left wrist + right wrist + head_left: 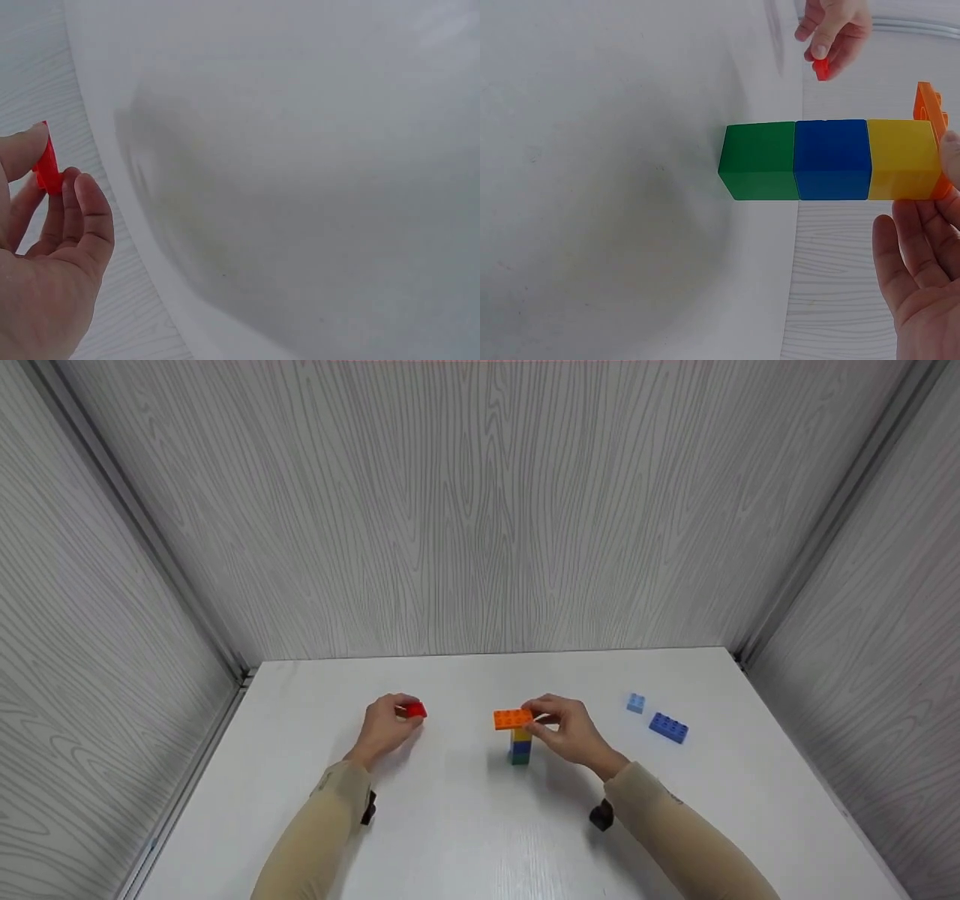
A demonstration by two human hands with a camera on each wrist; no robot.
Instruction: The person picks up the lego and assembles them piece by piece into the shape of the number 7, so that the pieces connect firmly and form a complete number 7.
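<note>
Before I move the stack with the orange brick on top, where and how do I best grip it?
I'd pinch the blue block, midway up the stack, coming level from the right: its walls in view are flat and bare. Avoid the orange brick; it overhangs left, so lifting by it might peel it off.

Lab-like booth [465, 510], grey wood-grain panels [82, 585] on three sides, corner strips [141, 510], white tabletop [465, 840]
</note>
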